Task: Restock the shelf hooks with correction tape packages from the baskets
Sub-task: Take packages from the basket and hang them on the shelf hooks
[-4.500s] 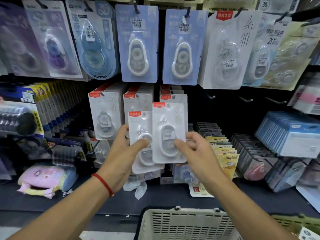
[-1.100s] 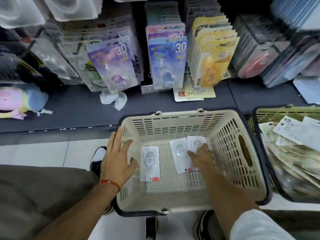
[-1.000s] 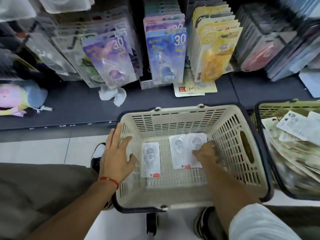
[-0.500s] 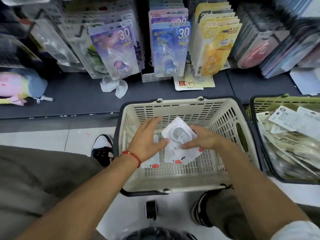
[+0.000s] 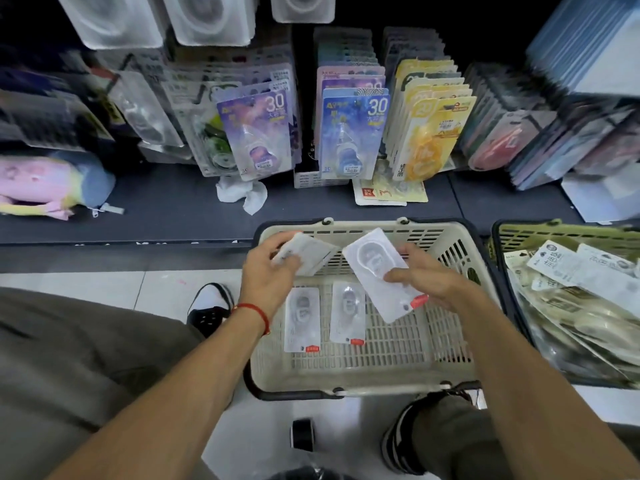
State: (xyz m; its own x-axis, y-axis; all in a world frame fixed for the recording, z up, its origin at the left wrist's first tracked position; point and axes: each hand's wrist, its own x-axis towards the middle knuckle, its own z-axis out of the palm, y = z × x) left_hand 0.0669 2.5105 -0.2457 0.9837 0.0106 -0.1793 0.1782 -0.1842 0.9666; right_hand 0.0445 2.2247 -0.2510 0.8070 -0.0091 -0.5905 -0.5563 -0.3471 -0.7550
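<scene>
Step in hand, as I read it: collecting packs out of the cream basket (image 5: 360, 382) before going back up to the hooks. L hand (image 5: 266, 278), mid-frame over the basket's upper-left corner, has fingers curled round a white pack (image 5: 306, 252). R hand (image 5: 426, 282), just right of centre, pinches a second pack (image 5: 377, 275) by its lower edge, tilted, red tab end down-right. Both packs are lifted clear of the basket floor.

To do it well: stack the two w/ red tabs the same way and hang holes lined up, so they slide onto a hook in one go. Grip by the card edges, not the blister. Prob. worth grabbing the last ones too.

Cream basket, centre: two packs (image 5: 302, 323) left, flat on the floor side by side, tabs toward the lower edge. Green basket (image 5: 554, 228), right edge: piled w/ mixed packets, types too blurred to tell.
</scene>
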